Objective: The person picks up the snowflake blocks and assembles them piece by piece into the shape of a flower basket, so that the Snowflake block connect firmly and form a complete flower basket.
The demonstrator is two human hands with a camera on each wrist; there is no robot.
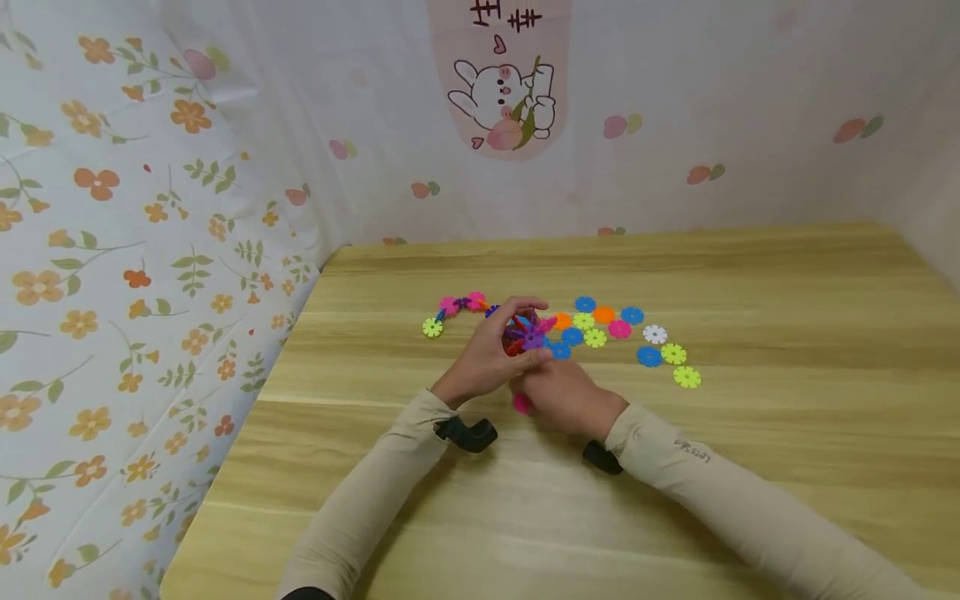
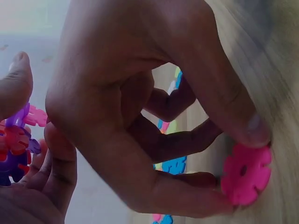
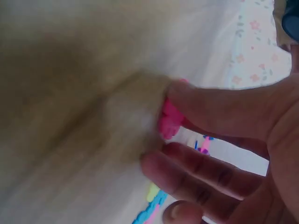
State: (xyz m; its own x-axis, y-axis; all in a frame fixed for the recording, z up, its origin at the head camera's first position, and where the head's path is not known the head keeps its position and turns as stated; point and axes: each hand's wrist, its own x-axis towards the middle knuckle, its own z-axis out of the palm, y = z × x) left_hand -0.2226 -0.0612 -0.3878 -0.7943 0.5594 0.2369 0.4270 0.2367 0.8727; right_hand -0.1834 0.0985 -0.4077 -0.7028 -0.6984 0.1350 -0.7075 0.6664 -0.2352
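Observation:
My left hand point(image 1: 483, 350) holds a cluster of interlocked notched plastic discs point(image 1: 531, 336), purple and red with pink pieces sticking out. In the left wrist view this cluster point(image 2: 16, 142) sits between the thumb and fingers. Just beside and below it, my right hand point(image 1: 561, 396) pinches a single pink notched disc point(image 2: 246, 173) between thumb and forefinger, close to the table top. From the right wrist view the pink disc point(image 3: 171, 119) shows edge-on under the thumb. The hands partly hide the cluster in the head view.
Loose notched discs in blue, yellow, orange, pink and white, such as a yellow disc point(image 1: 687, 377), lie on the wooden table point(image 1: 787, 333) to the right. A joined chain of discs point(image 1: 448, 306) extends left behind the left hand. A patterned cloth point(image 1: 645, 167) hangs behind.

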